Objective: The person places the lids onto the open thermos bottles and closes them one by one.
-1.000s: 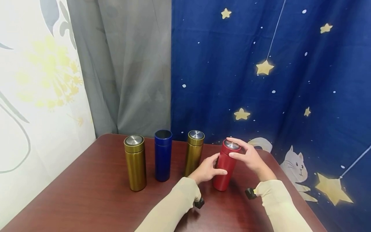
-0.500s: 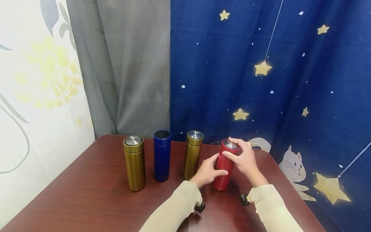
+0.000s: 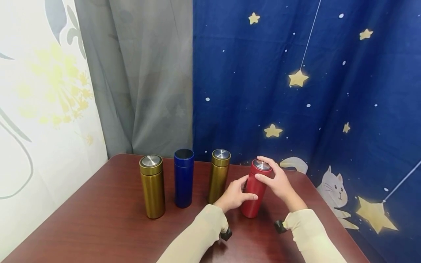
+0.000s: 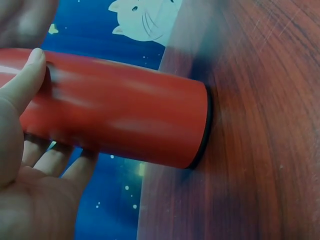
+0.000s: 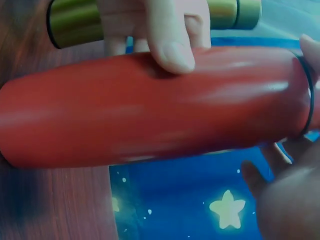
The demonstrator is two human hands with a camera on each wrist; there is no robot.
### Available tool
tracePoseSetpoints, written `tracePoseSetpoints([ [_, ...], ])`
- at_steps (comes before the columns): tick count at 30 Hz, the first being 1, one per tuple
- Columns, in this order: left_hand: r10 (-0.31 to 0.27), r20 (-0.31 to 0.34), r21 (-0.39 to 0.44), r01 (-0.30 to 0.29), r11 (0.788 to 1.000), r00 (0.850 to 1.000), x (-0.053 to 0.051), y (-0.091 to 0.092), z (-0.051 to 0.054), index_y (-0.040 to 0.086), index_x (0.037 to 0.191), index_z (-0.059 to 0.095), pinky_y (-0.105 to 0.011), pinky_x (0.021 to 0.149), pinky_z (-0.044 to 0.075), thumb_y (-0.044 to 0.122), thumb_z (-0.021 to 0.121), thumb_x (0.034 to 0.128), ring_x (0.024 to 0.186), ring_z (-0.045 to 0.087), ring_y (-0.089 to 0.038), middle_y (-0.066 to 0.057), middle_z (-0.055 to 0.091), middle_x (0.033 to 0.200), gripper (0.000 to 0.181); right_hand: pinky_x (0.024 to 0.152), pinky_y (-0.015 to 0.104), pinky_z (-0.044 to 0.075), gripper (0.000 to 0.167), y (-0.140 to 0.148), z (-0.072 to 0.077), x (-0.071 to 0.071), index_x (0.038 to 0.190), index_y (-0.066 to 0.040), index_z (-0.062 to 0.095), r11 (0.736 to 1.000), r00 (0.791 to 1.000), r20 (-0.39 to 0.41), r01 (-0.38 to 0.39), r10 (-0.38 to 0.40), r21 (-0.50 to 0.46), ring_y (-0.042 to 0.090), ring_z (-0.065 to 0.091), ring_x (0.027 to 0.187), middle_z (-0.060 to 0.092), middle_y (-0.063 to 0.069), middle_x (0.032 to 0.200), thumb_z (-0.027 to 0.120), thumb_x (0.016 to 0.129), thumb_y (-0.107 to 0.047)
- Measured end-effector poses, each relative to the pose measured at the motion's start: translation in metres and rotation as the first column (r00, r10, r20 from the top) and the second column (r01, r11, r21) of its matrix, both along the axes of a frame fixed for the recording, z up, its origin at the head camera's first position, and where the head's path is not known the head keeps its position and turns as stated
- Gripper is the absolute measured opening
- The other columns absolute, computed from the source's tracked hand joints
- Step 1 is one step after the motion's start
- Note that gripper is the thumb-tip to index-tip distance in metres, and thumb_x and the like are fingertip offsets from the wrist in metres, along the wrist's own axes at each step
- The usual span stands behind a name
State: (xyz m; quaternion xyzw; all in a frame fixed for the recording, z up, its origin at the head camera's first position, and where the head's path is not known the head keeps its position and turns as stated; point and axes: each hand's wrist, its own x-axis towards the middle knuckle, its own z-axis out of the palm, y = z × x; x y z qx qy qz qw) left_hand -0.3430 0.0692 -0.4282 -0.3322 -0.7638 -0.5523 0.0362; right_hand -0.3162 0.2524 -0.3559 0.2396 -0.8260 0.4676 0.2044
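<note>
A red vacuum flask [image 3: 251, 207] with a silver-topped lid [image 3: 262, 165] stands on the table, at the right of a row of flasks. My left hand [image 3: 234, 195] grips its body, thumb across the near side and fingers round the far side, as the left wrist view shows. My right hand [image 3: 279, 183] holds the lid from above and the right, thumb on the near side and a finger at the top edge. In the right wrist view a dark seam [image 5: 308, 95] runs between lid and body. The right fingers are partly hidden there.
Left of the red flask stand a gold flask [image 3: 218, 179], partly behind my left hand, a blue flask [image 3: 184, 182] and another gold flask [image 3: 154, 193]. The dark red wooden table [image 3: 108, 226] ends at the grey curtain [image 3: 158, 91] and a blue starry curtain [image 3: 236, 109].
My right hand has moved a little leftward round the lid, and its fingers have shifted on the rim. My left hand stays on the body. The flask keeps its place.
</note>
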Motion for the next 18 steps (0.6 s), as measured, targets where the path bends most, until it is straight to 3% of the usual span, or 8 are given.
tracePoseSetpoints([
  [3, -0.019, -0.001, -0.001, 0.019, 1.0, 1.0, -0.001, -0.0004, 0.0008, 0.015, 0.14, 0.05, -0.022, 0.083, 0.051, 0.021, 0.081, 0.0811, 0.097, 0.065, -0.006, 0.003, 0.068, 0.112, 0.067, 0.086, 0.029, 0.052, 0.061, 0.0038, 0.0008, -0.0012, 0.143, -0.009, 0.048, 0.993, 0.995, 0.023, -0.101, 0.102, -0.054, 0.015, 0.057, 0.112, 0.056, 0.016, 0.132, 0.07, 0.086, -0.004],
  [6, -0.022, -0.004, -0.003, 0.022, 1.0, 1.0, -0.0007, -0.0005, 0.0019, 0.015, 0.14, 0.05, -0.022, 0.083, 0.052, 0.021, 0.081, 0.0811, 0.097, 0.065, -0.006, 0.002, 0.068, 0.112, 0.067, 0.085, 0.027, 0.052, 0.06, 0.0052, 0.0021, -0.0005, 0.142, -0.009, 0.049, 0.992, 0.994, 0.026, -0.106, 0.108, -0.067, 0.012, 0.057, 0.112, 0.056, 0.016, 0.133, 0.07, 0.086, -0.004],
  [12, -0.003, -0.015, 0.002, 0.003, 1.0, 1.0, 0.0014, -0.0006, 0.0039, 0.013, 0.14, 0.05, -0.023, 0.083, 0.052, 0.022, 0.081, 0.0811, 0.098, 0.066, -0.008, 0.0, 0.068, 0.113, 0.067, 0.091, 0.042, 0.049, 0.058, 0.0025, 0.0039, 0.0018, 0.139, -0.018, 0.055, 1.0, 1.0, 0.016, 0.016, -0.016, -0.007, 0.023, 0.052, 0.118, 0.057, 0.01, 0.132, 0.075, 0.084, -0.017],
  [18, 0.043, -0.023, 0.005, -0.042, 0.999, 0.999, 0.0037, 0.0021, 0.001, 0.013, 0.14, 0.051, -0.022, 0.083, 0.052, 0.023, 0.082, 0.0805, 0.098, 0.066, -0.007, 0.001, 0.069, 0.113, 0.067, 0.083, 0.051, 0.049, 0.057, -0.0029, 0.0008, 0.0055, 0.134, -0.021, 0.06, 0.99, 0.99, -0.045, 0.137, -0.136, 0.018, 0.025, 0.05, 0.109, 0.058, 0.012, 0.12, 0.079, 0.08, -0.025],
])
